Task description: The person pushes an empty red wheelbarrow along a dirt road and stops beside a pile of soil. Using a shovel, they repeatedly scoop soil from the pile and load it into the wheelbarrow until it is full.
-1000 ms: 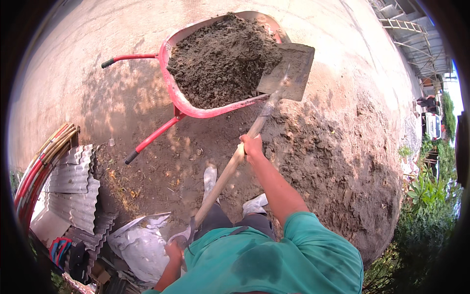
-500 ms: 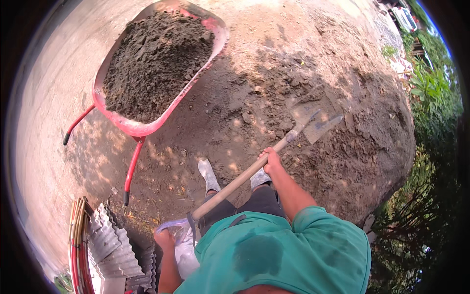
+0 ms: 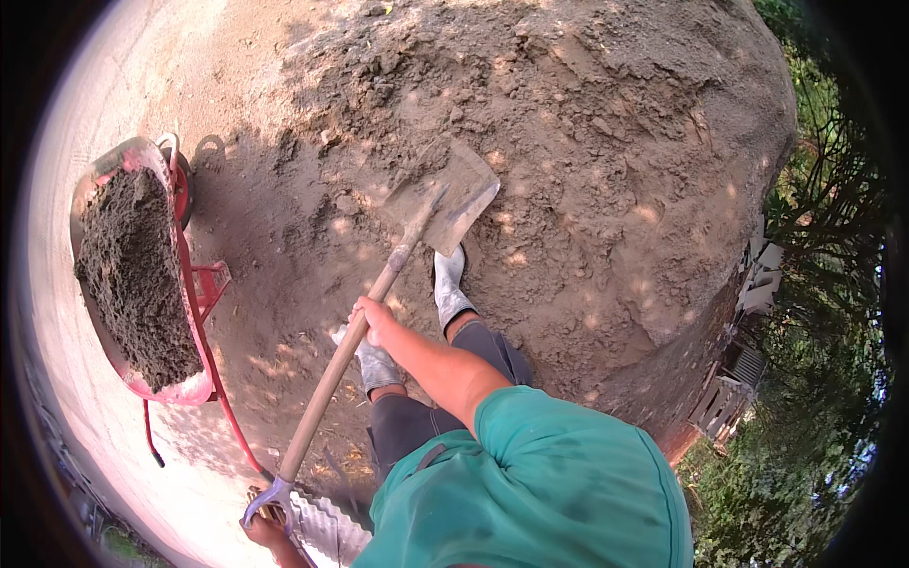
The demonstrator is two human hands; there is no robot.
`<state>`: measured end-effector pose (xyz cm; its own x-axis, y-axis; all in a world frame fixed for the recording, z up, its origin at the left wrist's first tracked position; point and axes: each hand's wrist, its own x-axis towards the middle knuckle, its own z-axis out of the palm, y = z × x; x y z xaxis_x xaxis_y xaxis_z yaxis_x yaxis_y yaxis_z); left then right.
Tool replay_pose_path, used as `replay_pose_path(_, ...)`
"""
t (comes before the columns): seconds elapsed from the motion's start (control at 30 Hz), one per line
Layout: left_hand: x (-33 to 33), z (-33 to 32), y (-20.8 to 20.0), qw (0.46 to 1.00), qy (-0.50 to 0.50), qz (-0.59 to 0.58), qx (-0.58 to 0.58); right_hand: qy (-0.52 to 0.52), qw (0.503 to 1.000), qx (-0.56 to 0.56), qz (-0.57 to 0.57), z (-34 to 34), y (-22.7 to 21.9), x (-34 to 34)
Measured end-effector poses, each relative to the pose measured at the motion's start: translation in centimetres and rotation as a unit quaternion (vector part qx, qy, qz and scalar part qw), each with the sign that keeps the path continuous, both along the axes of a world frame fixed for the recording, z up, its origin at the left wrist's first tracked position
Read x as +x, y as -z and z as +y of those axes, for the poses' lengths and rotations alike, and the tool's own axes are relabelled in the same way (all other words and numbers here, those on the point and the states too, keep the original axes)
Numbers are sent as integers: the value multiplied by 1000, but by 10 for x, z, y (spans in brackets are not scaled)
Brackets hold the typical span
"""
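Note:
A shovel (image 3: pixel 327 386) with a wooden shaft slants up and to the right across my front. My left hand (image 3: pixel 261 530) is closed on its D-shaped grip at the lower left, fingers partly hidden. Farther up, my right hand (image 3: pixel 374 320) wraps round the middle of the shaft. The muddy flat blade (image 3: pixel 462 201) is just beyond my boots, over the loose brown soil (image 3: pixel 587 189); I cannot tell whether it touches the ground. Little or no soil lies on the blade.
A red wheelbarrow (image 3: pixel 194 327) heaped with dark soil (image 3: pixel 137 284) stands to the left, its handles toward me. My grey boots (image 3: pixel 449 276) are on the dirt. Corrugated sheets (image 3: pixel 327 532) lie near my left hand. Trees (image 3: pixel 814 398) and boards (image 3: pixel 762 275) border the right side.
The view has swung right, so the wheelbarrow now sits farther left and the soil mound fills more of the picture. One boot has stepped ahead. Both hands stay on the shovel.

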<state>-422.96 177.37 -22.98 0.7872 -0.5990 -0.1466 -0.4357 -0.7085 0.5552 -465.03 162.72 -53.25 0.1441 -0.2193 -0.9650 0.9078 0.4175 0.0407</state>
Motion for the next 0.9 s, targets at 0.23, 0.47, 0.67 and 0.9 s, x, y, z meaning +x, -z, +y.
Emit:
replay_pose_path(0.23, -172, -101, 147, 967, 77, 241, 26, 38, 989, 6, 145, -66, 65, -251)
replay_pose_path(0.47, -149, -7, 142, 959, 46, 270, 71, 23, 974, 90, 207, -5, 38, -221)
replay_pose_path(0.67, -92, 94, 126, 939, -98, 279, 174, -54, 965, 111, 233, 51, -25, -151)
replay_pose_path(0.9, -10, 228, 122, 968, -109, 187, 123, -168, 947, 102, 253, 60, -70, -29)
